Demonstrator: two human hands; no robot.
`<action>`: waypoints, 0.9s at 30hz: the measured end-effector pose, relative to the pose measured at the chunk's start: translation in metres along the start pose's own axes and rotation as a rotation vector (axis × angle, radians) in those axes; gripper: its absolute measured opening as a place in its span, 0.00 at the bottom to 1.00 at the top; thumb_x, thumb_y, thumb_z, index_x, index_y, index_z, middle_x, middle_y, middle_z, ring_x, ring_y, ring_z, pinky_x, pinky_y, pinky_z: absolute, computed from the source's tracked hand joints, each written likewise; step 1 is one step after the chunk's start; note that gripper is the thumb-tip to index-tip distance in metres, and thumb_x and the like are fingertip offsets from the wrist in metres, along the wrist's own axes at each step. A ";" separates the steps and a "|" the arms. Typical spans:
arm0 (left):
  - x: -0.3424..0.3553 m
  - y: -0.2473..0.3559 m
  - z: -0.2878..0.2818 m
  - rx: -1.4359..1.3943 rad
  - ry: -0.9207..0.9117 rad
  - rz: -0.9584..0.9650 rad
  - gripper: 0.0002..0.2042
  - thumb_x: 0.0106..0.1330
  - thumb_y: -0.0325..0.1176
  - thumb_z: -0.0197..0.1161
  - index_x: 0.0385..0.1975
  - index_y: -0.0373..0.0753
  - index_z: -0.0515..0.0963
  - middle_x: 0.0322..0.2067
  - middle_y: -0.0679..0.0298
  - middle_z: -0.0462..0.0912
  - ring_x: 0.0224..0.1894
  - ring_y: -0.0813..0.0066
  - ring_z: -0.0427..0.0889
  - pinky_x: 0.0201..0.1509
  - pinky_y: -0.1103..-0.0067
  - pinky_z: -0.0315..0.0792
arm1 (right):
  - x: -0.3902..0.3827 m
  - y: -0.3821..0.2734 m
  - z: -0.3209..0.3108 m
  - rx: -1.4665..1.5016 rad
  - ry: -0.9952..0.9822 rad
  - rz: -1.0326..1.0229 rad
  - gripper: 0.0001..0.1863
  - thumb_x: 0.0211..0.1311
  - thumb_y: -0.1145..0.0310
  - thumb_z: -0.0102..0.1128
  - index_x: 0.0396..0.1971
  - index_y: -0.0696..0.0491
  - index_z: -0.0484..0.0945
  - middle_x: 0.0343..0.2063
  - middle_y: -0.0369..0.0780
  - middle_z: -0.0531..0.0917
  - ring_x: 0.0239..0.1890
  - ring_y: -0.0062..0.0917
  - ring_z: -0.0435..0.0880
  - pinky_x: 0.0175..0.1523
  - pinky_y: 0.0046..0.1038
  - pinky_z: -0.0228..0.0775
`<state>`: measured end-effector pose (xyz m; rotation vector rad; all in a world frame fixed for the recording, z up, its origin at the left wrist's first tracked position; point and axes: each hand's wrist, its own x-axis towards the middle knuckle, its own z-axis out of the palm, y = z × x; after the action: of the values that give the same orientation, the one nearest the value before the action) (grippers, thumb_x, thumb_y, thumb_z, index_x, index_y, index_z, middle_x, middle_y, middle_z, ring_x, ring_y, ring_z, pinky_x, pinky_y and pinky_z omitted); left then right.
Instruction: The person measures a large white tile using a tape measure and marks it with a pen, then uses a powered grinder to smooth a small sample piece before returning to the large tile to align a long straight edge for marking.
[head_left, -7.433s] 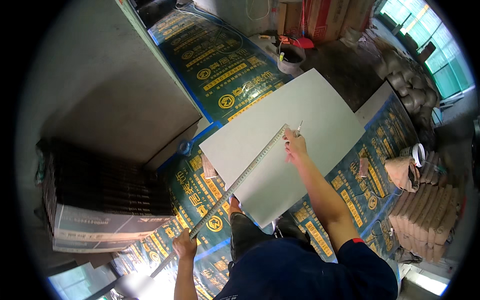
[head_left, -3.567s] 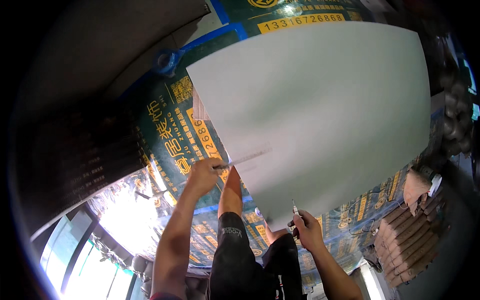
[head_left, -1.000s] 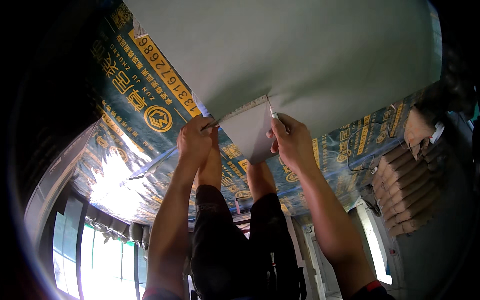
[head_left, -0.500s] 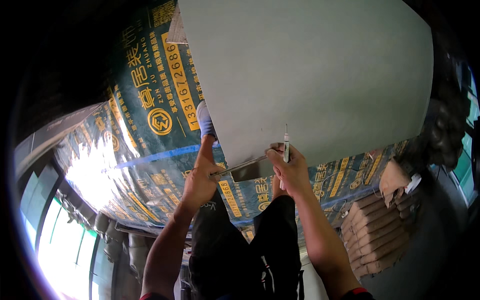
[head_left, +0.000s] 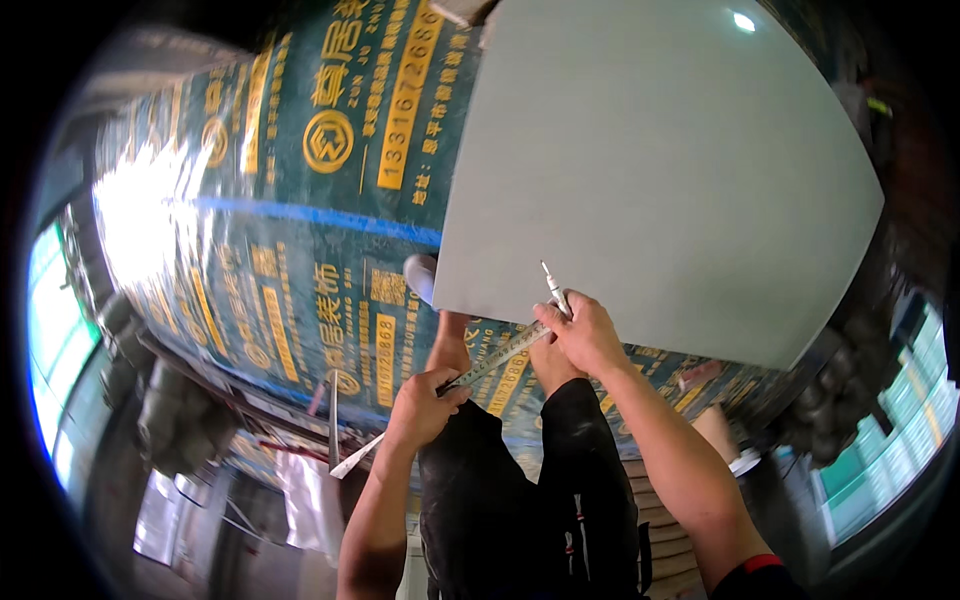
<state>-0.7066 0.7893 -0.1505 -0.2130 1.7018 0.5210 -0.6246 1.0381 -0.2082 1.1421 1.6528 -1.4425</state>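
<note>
My left hand is closed round a steel square with a scale along its long arm. Beyond that hand the square bends into a second arm pointing up. The other end of the long arm meets my right hand, which also grips a slim white marking pen, its thin tip pointing up and away. Both hands are at the near edge of a large pale grey slab. The pen tip appears over the slab; whether it touches cannot be told.
Green printed protective sheeting covers the floor, with blue tape across it. My shoe is beside the slab's near left corner. Stacked brown bags lie behind my legs. Dark bundled shapes line the left side.
The view has turned, and the slab's near left corner shows. The square has come toward me and tilted, exposing its second arm left of my left hand. The pen now leans left.
</note>
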 end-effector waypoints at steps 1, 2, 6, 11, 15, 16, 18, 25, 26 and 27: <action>-0.004 -0.011 0.003 -0.085 0.003 -0.026 0.08 0.61 0.25 0.66 0.38 0.31 0.83 0.23 0.63 0.81 0.25 0.77 0.80 0.32 0.77 0.73 | 0.006 -0.002 0.002 -0.036 -0.022 -0.003 0.20 0.65 0.54 0.64 0.32 0.58 0.79 0.21 0.41 0.83 0.24 0.29 0.84 0.35 0.34 0.75; -0.003 -0.029 0.003 -0.086 0.008 -0.007 0.07 0.62 0.26 0.63 0.36 0.29 0.82 0.22 0.61 0.82 0.25 0.76 0.81 0.32 0.77 0.74 | 0.013 -0.005 0.003 -0.076 -0.014 -0.025 0.19 0.65 0.54 0.64 0.32 0.58 0.79 0.21 0.41 0.83 0.24 0.28 0.84 0.34 0.33 0.74; -0.002 -0.077 0.003 -0.160 0.135 0.079 0.08 0.64 0.29 0.62 0.32 0.29 0.81 0.21 0.59 0.83 0.27 0.73 0.83 0.33 0.75 0.75 | 0.044 -0.034 0.008 -0.238 0.023 -0.067 0.16 0.66 0.56 0.63 0.35 0.56 0.79 0.21 0.39 0.82 0.23 0.24 0.81 0.32 0.31 0.72; 0.048 -0.139 0.019 -0.301 0.177 0.303 0.05 0.66 0.26 0.62 0.33 0.31 0.80 0.25 0.56 0.85 0.29 0.73 0.84 0.37 0.75 0.76 | 0.086 -0.071 0.010 -0.435 0.222 -0.270 0.17 0.67 0.56 0.64 0.37 0.56 0.75 0.22 0.38 0.81 0.21 0.23 0.80 0.32 0.29 0.71; 0.098 -0.157 0.037 -0.792 -0.063 0.312 0.06 0.72 0.29 0.59 0.41 0.33 0.77 0.28 0.62 0.83 0.33 0.75 0.84 0.38 0.75 0.77 | 0.097 -0.092 0.026 -0.593 0.361 -0.287 0.18 0.66 0.55 0.64 0.38 0.56 0.73 0.23 0.39 0.81 0.22 0.24 0.81 0.33 0.30 0.72; 0.108 -0.161 0.040 -0.834 -0.117 0.332 0.05 0.72 0.28 0.59 0.41 0.33 0.75 0.29 0.61 0.83 0.34 0.74 0.84 0.39 0.75 0.78 | 0.099 -0.097 0.029 -0.644 0.365 -0.285 0.18 0.66 0.55 0.64 0.38 0.56 0.73 0.25 0.40 0.82 0.24 0.25 0.82 0.34 0.31 0.72; 0.130 -0.173 0.047 -0.854 -0.254 0.360 0.09 0.73 0.31 0.59 0.44 0.32 0.75 0.31 0.60 0.84 0.37 0.72 0.84 0.45 0.74 0.78 | 0.102 -0.105 0.035 -0.694 0.377 -0.367 0.19 0.66 0.55 0.64 0.38 0.56 0.73 0.26 0.40 0.82 0.24 0.25 0.83 0.35 0.31 0.73; 0.138 -0.169 0.044 -0.789 -0.315 0.408 0.08 0.72 0.32 0.61 0.34 0.33 0.79 0.30 0.63 0.84 0.36 0.75 0.83 0.46 0.77 0.77 | 0.113 -0.119 0.052 -0.777 0.371 -0.407 0.19 0.65 0.55 0.65 0.37 0.56 0.73 0.25 0.40 0.83 0.25 0.26 0.84 0.36 0.32 0.73; 0.137 -0.169 0.045 -0.812 -0.285 0.410 0.08 0.71 0.32 0.61 0.34 0.33 0.79 0.30 0.63 0.84 0.36 0.75 0.83 0.45 0.77 0.77 | 0.115 -0.118 0.052 -0.782 0.369 -0.407 0.19 0.65 0.54 0.65 0.36 0.56 0.73 0.24 0.40 0.83 0.25 0.26 0.83 0.36 0.32 0.73; 0.137 -0.169 0.047 -0.835 -0.256 0.411 0.08 0.71 0.32 0.61 0.35 0.33 0.79 0.30 0.63 0.84 0.35 0.75 0.83 0.45 0.77 0.77 | 0.119 -0.118 0.051 -0.787 0.368 -0.408 0.19 0.65 0.54 0.65 0.36 0.55 0.73 0.24 0.40 0.83 0.25 0.26 0.83 0.36 0.32 0.73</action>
<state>-0.6220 0.6819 -0.3258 -0.3727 1.1937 1.4923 -0.7834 1.0092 -0.2751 0.6485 2.5016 -0.6491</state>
